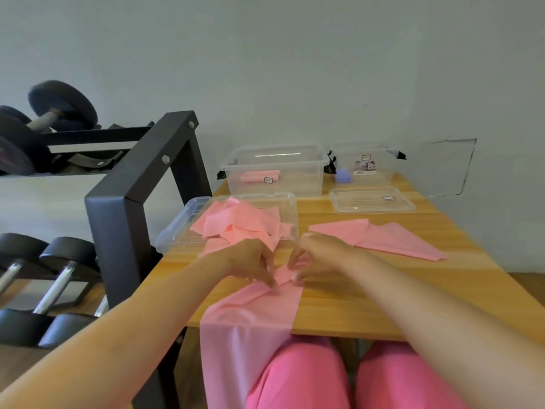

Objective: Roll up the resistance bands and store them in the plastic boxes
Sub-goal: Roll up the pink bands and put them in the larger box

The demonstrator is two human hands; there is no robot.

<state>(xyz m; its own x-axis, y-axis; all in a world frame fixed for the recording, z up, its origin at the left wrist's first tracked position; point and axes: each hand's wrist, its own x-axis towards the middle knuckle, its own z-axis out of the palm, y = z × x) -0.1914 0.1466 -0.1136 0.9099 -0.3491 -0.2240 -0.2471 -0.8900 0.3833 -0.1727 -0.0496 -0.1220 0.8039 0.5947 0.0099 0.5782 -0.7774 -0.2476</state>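
Observation:
A long pink resistance band (253, 308) lies across the wooden table (383, 302) and hangs over its front edge onto my lap. My left hand (253, 261) and my right hand (318, 258) pinch its far end at the table's middle, fingers curled on the folded tip. Behind them a heap of pink bands (241, 222) rests on a clear lid (177, 231). Another pink band (383, 234) lies flat to the right. A clear plastic box (274, 172) at the back holds a rolled pink band (259, 176). A second clear box (365, 166) holds a purple roll (343, 175).
A second clear lid (371, 200) lies in front of the right box. A black dumbbell rack (129, 196) with several dumbbells stands close against the table's left side. A grey wall runs right behind the boxes.

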